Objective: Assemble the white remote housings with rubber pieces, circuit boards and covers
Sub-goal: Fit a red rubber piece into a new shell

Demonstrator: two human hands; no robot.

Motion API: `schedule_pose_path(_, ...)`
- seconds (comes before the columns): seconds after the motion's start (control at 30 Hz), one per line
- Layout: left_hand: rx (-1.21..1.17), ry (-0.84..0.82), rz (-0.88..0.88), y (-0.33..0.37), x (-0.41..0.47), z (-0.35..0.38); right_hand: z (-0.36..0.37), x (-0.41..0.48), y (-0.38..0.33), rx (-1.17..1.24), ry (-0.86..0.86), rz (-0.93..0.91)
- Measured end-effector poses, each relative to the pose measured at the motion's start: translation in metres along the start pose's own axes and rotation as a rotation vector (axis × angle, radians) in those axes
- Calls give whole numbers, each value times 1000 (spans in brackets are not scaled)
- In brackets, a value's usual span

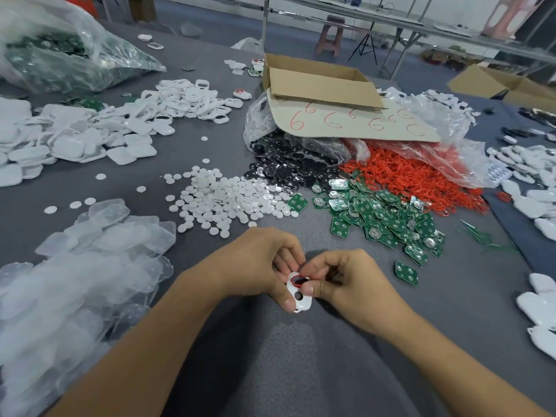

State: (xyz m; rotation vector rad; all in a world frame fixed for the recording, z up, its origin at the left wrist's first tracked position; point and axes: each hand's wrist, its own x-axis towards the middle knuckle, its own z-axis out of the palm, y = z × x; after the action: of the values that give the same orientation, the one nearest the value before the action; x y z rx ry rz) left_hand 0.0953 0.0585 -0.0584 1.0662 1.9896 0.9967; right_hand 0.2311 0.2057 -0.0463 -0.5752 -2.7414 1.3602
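Grey table (301, 362); discs (222, 200), circuit boards (385, 218) beyond housing (291, 286).

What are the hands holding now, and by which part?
One white remote housing. The left hand grips its left edge, thumb on top; the right hand pinches its right edge, beside a red piece in the opening.

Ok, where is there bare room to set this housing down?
Barest: the grey mat between the forearms, below the left hand and right hand gripping the white housing. Also the patch right of that hand, between the green circuit boards and the white shells at the edge. Beyond, piles crowd the mat.
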Motion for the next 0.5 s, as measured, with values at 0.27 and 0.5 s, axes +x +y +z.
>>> schedule_pose_path(0.27,-23,-1,-8,-1,1,0,0,-6,3,67,17,-34)
schedule_pose_path(0.5,-21,0,-15,-1,0,0,7,-28,11,-177,155,-202)
